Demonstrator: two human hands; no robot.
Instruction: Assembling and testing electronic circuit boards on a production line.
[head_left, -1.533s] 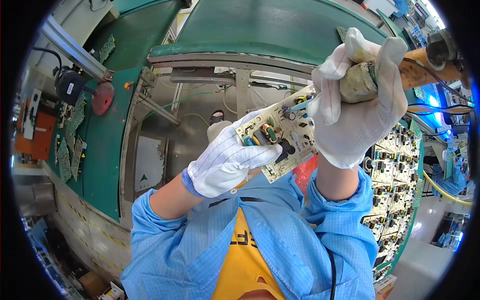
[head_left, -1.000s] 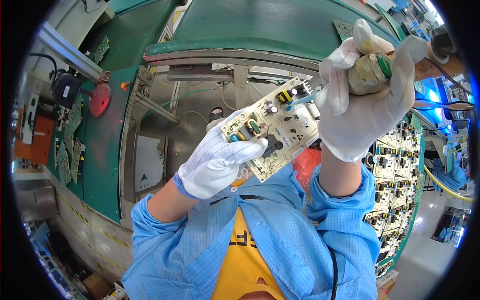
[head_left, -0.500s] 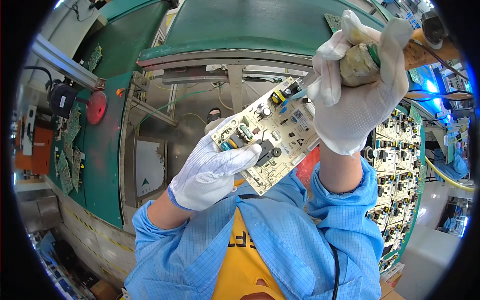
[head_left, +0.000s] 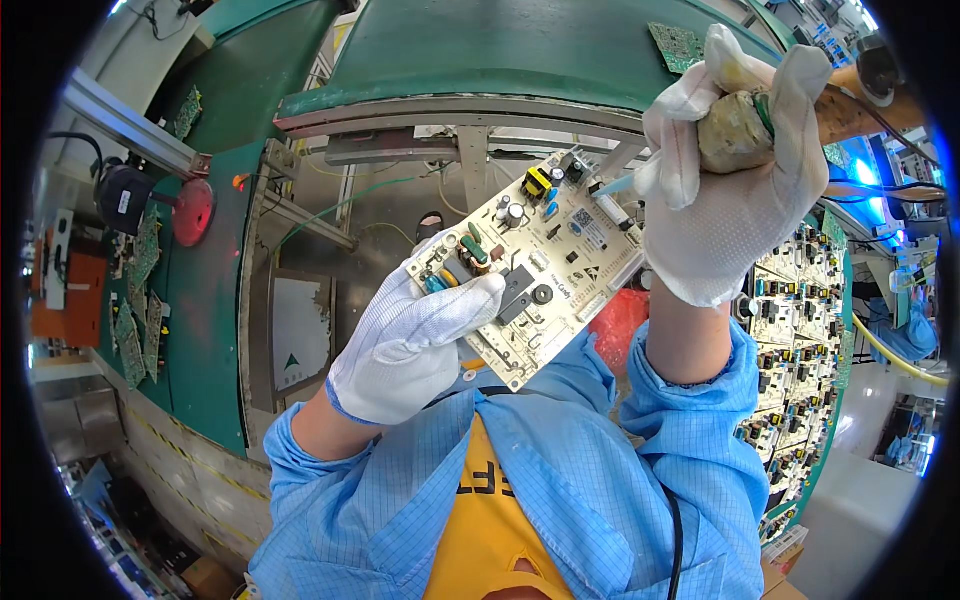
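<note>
**Circuit board held up, tool tip at its far end**

Head view, the only one.

- Left hand [head_left: 405, 345], white knit glove, grips a cream circuit board [head_left: 540, 265] by its near-left end. Thumb pressed flat over the component side, the other fingers curled behind the board and out of sight. The grip pinches the board between thumb and fingers, probably so it stays steady and tilted toward the face.
- The board is in the air, above the person's chest, not resting on anything. Component side faces the camera: a yellow part, small cylinders, black blocks. Its long axis runs from lower left to upper right.
- Right hand [head_left: 725, 170], same kind of glove, is closed in a fist round a thick, grimy handle [head_left: 735, 130]. Fingers wrapped tight, pressed together. A thin pale tip [head_left: 612, 187] sticks out of the fist's lower side and meets the board's far-right end; whether it truly touches I cannot tell. A fist grip likely suits pressing or steadying a heavy tool.
- Green conveyor [head_left: 560, 50] runs along the top; 1 small green board [head_left: 675, 45] lies near its right edge.
- Rack of populated boards [head_left: 800, 330] stands at the right.
- Red round knob [head_left: 192, 212] on the green bench at left.
- Blue smock sleeves, yellow shirt below.
</note>
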